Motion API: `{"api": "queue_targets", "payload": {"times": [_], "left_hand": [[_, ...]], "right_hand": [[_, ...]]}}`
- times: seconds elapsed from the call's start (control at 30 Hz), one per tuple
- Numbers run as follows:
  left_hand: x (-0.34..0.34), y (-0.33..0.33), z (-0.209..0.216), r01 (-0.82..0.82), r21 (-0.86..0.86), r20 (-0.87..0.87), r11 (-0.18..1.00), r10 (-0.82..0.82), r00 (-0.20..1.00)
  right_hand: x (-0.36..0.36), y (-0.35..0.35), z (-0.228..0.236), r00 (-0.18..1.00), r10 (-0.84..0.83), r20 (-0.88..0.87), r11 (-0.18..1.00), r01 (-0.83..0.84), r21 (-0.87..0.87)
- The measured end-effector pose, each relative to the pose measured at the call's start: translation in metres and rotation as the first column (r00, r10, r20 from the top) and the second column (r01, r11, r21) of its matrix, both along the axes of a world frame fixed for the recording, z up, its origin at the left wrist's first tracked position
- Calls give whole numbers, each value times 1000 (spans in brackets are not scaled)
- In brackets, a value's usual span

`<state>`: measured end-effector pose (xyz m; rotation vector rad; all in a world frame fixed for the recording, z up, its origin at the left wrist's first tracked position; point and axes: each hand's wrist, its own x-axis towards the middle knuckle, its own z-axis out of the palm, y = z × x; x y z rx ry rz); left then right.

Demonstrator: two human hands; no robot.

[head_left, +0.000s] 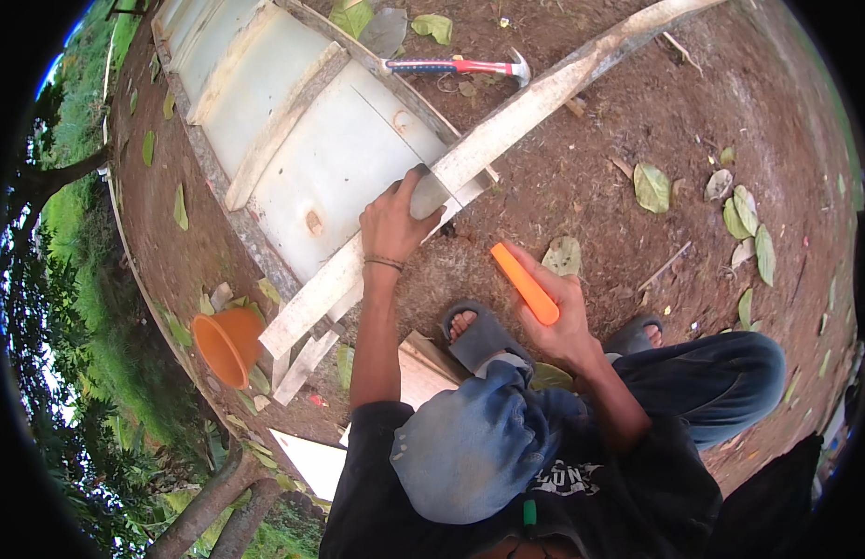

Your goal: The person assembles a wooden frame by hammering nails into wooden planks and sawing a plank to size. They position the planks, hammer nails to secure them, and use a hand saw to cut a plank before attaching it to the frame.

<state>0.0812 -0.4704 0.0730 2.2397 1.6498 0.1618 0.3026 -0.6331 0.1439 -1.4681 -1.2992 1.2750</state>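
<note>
My right hand (563, 312) is wrapped round the orange handle (526, 284) of a handsaw. Its thin blade, seen nearly edge-on, reaches forward and left across a long pale wooden board (516, 121). My left hand (395, 224) grips this board just left of the blade, with the thumb and forefinger spread beside it. The board runs slantwise from lower left to upper right, lying over the end of a wooden frame with a whitish panel (330, 158). Where the teeth meet the wood is too fine to make out.
A claw hammer (460, 66) lies beyond the board on brown soil. At the left stands an orange pot (229, 347). Short wood offcuts (305, 365) lie near my left forearm. Dry leaves (652, 187) are scattered about. My sandalled feet (484, 340) are close to the saw handle.
</note>
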Motion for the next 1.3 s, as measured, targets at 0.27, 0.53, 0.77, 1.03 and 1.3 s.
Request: {"api": "queue_targets", "payload": {"times": [0.27,0.53,0.77,1.03,1.3], "left_hand": [[1,-5,3,-9,0,9,1000,9,1000],[1,-2,1,-5,3,-6,1000,5,1000],[7,2,0,-12,-16,20,1000,12,1000],[5,-3,1,-148,-53,18,988,149,989],[4,-4,-14,48,242,-119,969,-20,993]], "right_hand": [[22,-60,2,997,-73,8,997,73,-9],[8,-34,-3,999,-51,9,998,50,39],[3,-7,-8,997,-58,-43,997,60,52],[20,-66,13,996,-84,11,996,84,-22],[-2,11,-8,999,-29,45,999,29,14]]}}
